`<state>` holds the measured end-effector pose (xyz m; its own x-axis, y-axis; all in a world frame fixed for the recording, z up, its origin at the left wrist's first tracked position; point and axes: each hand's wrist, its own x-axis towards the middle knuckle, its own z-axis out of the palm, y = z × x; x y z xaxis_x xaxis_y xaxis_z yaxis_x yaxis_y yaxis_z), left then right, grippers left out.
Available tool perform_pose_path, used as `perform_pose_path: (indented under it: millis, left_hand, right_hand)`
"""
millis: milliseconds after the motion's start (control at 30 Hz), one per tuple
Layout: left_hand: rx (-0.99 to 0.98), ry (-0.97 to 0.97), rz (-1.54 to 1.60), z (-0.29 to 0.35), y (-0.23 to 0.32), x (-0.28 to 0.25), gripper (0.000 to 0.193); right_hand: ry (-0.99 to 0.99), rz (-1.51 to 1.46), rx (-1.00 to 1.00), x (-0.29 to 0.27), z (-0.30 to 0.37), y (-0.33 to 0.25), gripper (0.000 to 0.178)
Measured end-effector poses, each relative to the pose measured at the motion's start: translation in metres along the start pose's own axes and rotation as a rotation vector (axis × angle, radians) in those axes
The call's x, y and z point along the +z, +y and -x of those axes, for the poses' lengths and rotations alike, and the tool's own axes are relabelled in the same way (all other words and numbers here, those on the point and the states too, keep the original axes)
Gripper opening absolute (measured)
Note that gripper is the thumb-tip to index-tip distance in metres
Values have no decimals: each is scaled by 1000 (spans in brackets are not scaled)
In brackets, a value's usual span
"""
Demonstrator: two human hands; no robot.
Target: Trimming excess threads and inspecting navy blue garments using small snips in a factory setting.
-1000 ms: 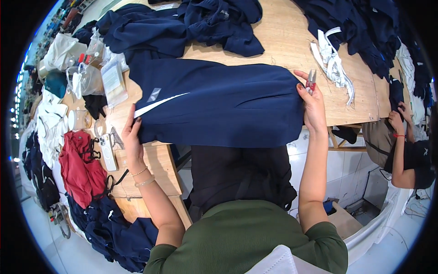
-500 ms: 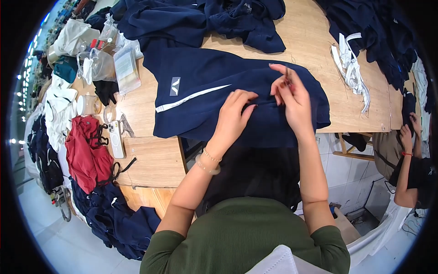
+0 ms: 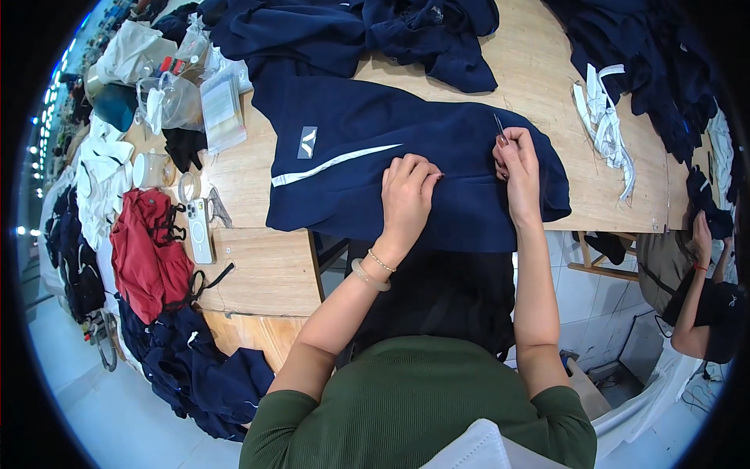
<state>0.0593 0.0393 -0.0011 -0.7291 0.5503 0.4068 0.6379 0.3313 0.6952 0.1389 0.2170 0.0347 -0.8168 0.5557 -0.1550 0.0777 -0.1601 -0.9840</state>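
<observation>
A navy garment piece (image 3: 344, 195) lies across the table in front of me, with a white stripe (image 3: 336, 164) and a small grey patch (image 3: 308, 143) on its left part. My left hand (image 3: 408, 191) rests on its middle, fingers curled and thumb against them, pinching the cloth. Over the right part of the garment, my right hand (image 3: 517, 172) is closed around a thin pointed metal tool (image 3: 498, 123). Only the tool's tip shows, pointing away from me; the rest is hidden in the fingers, so its exact kind is unclear.
More navy garments (image 3: 297, 39) are heaped at the back, with others (image 3: 641, 70) at far right near white strips (image 3: 605, 133). Leftward lie a phone (image 3: 200, 234), a red garment (image 3: 148, 254), clear bags (image 3: 223, 109) and a jar (image 3: 150, 170). A co-worker's hands (image 3: 701, 238) are at right.
My right hand has lowered and turned, and the metal tool now points away from me. The left hand has shifted slightly right, its fingers more curled on the cloth.
</observation>
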Motion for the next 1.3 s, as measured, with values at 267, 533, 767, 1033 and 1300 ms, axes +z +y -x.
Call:
perform_pose_path:
  millis: [267,533,767,1033,1300]
  left_hand:
    - [-235,12,247,0,-5,-3,5]
    - [-67,-86,115,-4,-1,-15,3]
    - [-2,-14,81,-11,1,-18,2]
    - [-66,19,133,-25,12,-33,4]
    - [-70,38,133,-27,14,-34,4]
  right_hand:
    - [35,387,-268,8,20,-21,18]
    - [60,258,-196,0,13,-4,17]
    - [51,581,-343,10,16,-22,21]
    - [-94,1003,-567,30,20,-42,16]
    - [-151,1097,-595,43,14,-50,15]
